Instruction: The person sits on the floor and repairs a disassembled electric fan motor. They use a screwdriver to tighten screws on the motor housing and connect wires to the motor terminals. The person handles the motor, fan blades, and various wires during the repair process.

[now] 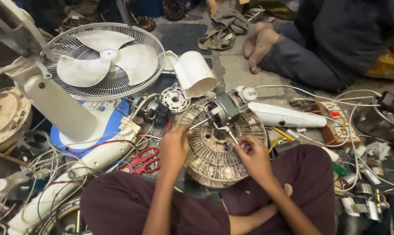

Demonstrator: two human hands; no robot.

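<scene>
Left hand [174,146]: fingers closed on a thin metal tool [200,123].
Right hand [250,153]: pinching wires [232,135] under the fan motor [224,109].
Support: dirty round grille [214,156].

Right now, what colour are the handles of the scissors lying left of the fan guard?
Red; the scissors show best in the head view.

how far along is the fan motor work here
Done, by the look of it: the motor is out of any housing, lying bare on the dirty round grille, with a white cover set aside. In hand: the left hand has a thin tool in its grip, tip toward the motor, while the right hand pinches its wires. Left: nothing is reassembled; the white stem and red scissors lie loose.
</scene>
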